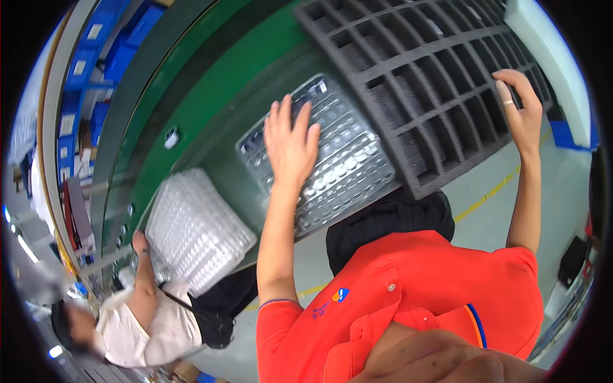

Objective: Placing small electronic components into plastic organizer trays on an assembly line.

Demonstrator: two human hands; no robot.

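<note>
My left hand (pixel 290 143) lies over a clear plastic tray (pixel 357 185) with rows of moulded pockets, its fingers spread near the tray's far left part. Dark pieces show in the far rows of that tray, partly covered by my fingers. At the right, my right hand (pixel 525 115) is at a dark grey foam box (pixel 424 118) divided into many deep compartments. Its thumb and forefinger come together in a pinch, with a pale band round one finger. Whatever may be between those fingertips is too small to make out.
A stack of clear pocketed trays (pixel 195 223) stands to the left, beside a co-worker in white (pixel 153 319). A green-topped bench (pixel 211 96) runs under the trays. White foam (pixel 555 64) borders the box on the right; blue bins (pixel 80 70) line the far left.
</note>
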